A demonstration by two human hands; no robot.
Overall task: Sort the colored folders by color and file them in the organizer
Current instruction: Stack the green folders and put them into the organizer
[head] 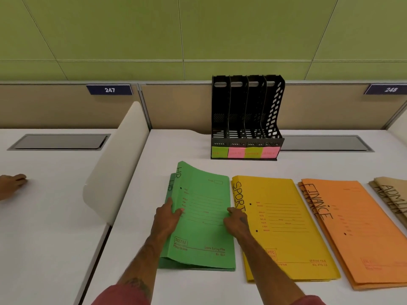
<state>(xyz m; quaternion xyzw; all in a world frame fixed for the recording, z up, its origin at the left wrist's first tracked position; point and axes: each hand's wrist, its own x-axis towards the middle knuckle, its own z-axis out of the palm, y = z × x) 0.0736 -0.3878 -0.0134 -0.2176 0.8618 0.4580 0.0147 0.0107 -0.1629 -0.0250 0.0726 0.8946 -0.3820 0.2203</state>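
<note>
Both hands grip the green HR folders (201,219) on the bench (187,148): left hand (168,216) at the spine, right hand (235,219) at the open edge. Best to square both folders, then lift them toward the organizer (246,115)'s green-tagged slot.

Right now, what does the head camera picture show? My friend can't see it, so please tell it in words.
Two hands, the left hand and right hand, hold the sides of the top green folder on a white desk. Beside it lie yellow folders, orange folders and brown folders. An empty black organizer stands behind them.
</note>
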